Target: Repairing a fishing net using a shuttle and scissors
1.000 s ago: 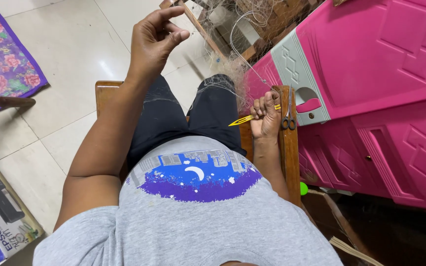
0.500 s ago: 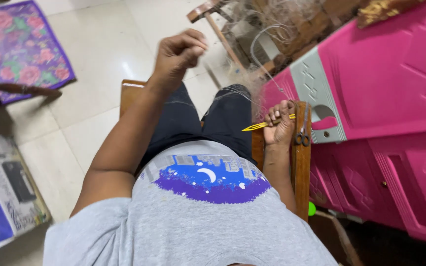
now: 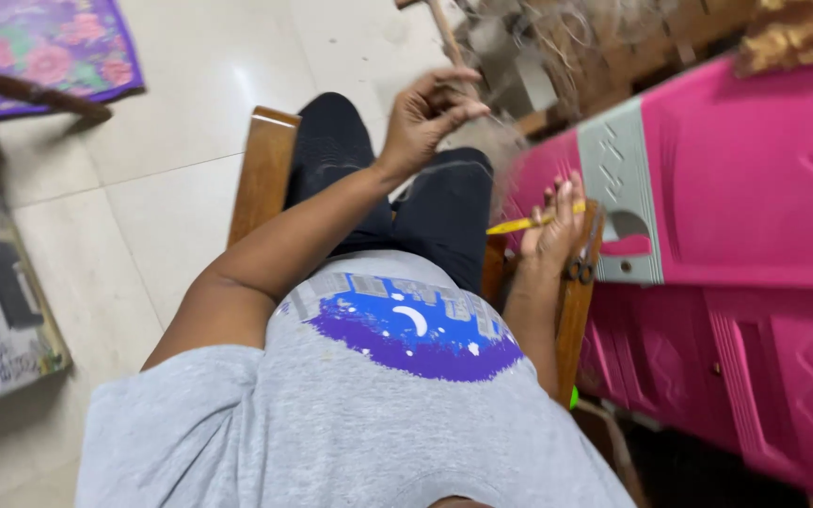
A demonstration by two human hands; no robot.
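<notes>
A slim yellow stick-like tool [image 3: 524, 224], pointed at its near end, lies across the right hand [image 3: 557, 230], fingers closed around it, beside the pink plastic cabinet [image 3: 755, 188]. The left hand [image 3: 425, 118] pinches fine pale netting thread [image 3: 496, 141].

Place: home room used for handwork.
Floor: pale glossy tiles [image 3: 190, 103].
Ten o'clock: floral mat [image 3: 58, 42].
Three o'clock: pink plastic cabinet [image 3: 755, 207].
Seat: wooden chair [image 3: 261, 179].

Glossy pink plastic door [image 3: 755, 188], varnished wooden chair [image 3: 263, 179], polished tile floor [image 3: 190, 85]
</notes>
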